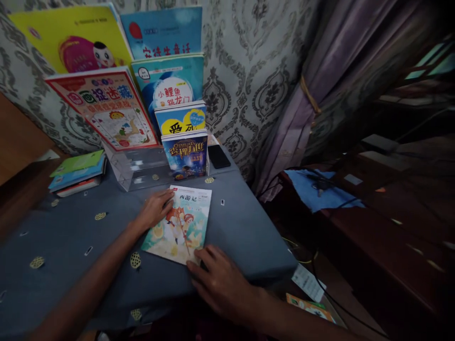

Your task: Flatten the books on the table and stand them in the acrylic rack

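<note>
A picture-covered paperback book [186, 218] with Chinese lettering lies on the dark grey tablecloth [227, 227], slightly turned. My left hand [156, 209] grips its upper left edge, fingers over the cover. At the lower right corner, my right hand [216, 277] holds the book between thumb and fingers. Just beyond the book stands a clear acrylic rack [124, 166] with several books upright in tiers. Its front one is a dark blue book [186, 156], with a yellow and blue book [181, 118] behind it.
A red-bordered book [110, 111] fills the rack's left side. Left of the rack lies a small book stack [78, 170]; a black phone [219, 157] rests to its right. Past the table's right edge are a purple curtain [298, 109], a dark red surface [355, 227] and cables.
</note>
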